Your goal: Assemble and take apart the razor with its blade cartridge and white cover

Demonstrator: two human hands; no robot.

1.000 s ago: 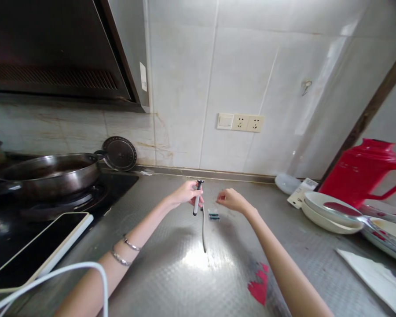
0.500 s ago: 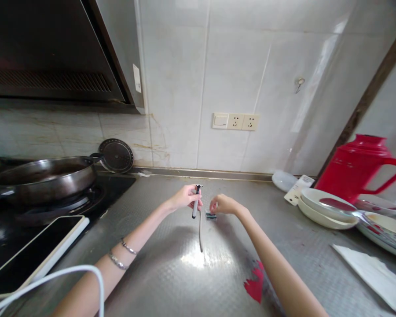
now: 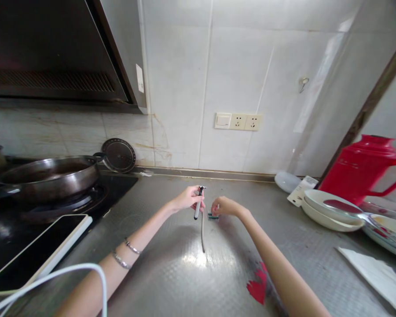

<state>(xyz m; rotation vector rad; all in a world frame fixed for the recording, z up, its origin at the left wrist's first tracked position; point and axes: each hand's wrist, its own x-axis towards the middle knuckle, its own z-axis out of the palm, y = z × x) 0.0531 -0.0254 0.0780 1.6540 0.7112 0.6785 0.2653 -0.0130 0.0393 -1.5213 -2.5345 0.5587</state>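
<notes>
My left hand [image 3: 188, 199] is closed around a slim razor-like tool [image 3: 198, 204] with a grey and black handle. Its small metal crosspiece points up and its black end points down. A thin brownish cord [image 3: 203, 237] trails below the same hand along the steel counter; where its upper end goes is hidden by the fingers. Just to the right, my right hand [image 3: 227, 205] is closed in a pinch, fingertips down at a small dark green piece [image 3: 213, 216] on the counter. The piece is too small to name.
A steel pan [image 3: 53, 176] sits on the stove at left, near a phone-like slab [image 3: 36, 255] and a white cable [image 3: 99, 275]. Stacked dishes [image 3: 330, 215] and a red thermos jug [image 3: 363, 167] stand at right. A red patch [image 3: 258, 286] marks the front counter [image 3: 158, 281].
The whole view has shifted slightly, so things appear a little further right. Both hands keep nearly the same pose, the left with the tool and the right at the green piece.
</notes>
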